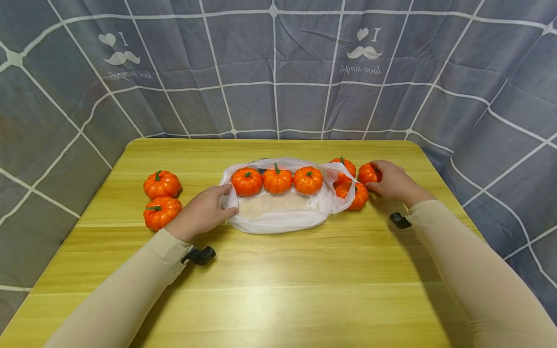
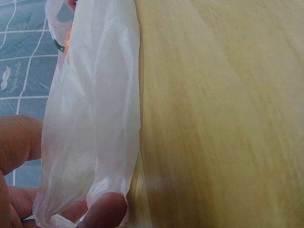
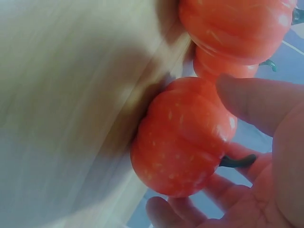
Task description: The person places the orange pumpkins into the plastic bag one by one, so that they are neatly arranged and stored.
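Observation:
A white plastic bag [image 1: 278,223] lies open on the table, with three small orange pumpkins in a row in its mouth, the middle pumpkin [image 1: 277,181] among them. My left hand [image 1: 201,212] pinches the bag's left edge; in the left wrist view the thumb [image 2: 108,209] presses on the thin plastic [image 2: 95,109]. At the right, my right hand [image 1: 397,183] grips another small pumpkin [image 3: 183,137], thumb on one side and fingers curled round the other. Its green stem [image 3: 237,161] points toward the palm. Two more pumpkins, one of them at the front [image 1: 359,197], sit between this hand and the bag.
Two pumpkins stand one before the other on the left, the rear one [image 1: 161,184] close to the front one [image 1: 162,212], beside my left forearm. The bag's right handle overlaps the right-hand pumpkins. A grey checked curtain [image 1: 252,108] surrounds the wooden table [image 1: 278,290] at the back and sides.

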Available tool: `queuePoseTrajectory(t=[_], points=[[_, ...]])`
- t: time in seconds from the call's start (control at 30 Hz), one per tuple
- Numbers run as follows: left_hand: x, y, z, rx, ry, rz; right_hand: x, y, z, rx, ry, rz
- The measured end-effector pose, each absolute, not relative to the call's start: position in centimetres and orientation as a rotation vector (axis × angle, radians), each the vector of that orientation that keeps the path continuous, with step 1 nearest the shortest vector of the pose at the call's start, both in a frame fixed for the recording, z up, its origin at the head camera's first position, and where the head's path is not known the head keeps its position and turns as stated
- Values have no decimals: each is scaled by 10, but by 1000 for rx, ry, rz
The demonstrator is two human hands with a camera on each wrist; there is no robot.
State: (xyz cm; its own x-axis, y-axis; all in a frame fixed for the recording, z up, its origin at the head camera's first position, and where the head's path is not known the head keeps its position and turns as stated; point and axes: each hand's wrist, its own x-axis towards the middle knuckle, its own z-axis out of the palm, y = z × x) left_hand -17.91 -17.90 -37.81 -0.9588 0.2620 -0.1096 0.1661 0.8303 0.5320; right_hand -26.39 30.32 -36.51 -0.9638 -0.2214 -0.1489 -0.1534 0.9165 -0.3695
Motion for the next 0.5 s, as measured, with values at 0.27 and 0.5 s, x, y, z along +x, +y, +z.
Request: queuePoseTrajectory(t=[0.27,0.5], points=[[-180,-179,-379,342,2842,795,-262,303,-365,-240,2880,-555],[-180,-178,-379,353,2847,787,-264,305,-368,-223,2869,-584]])
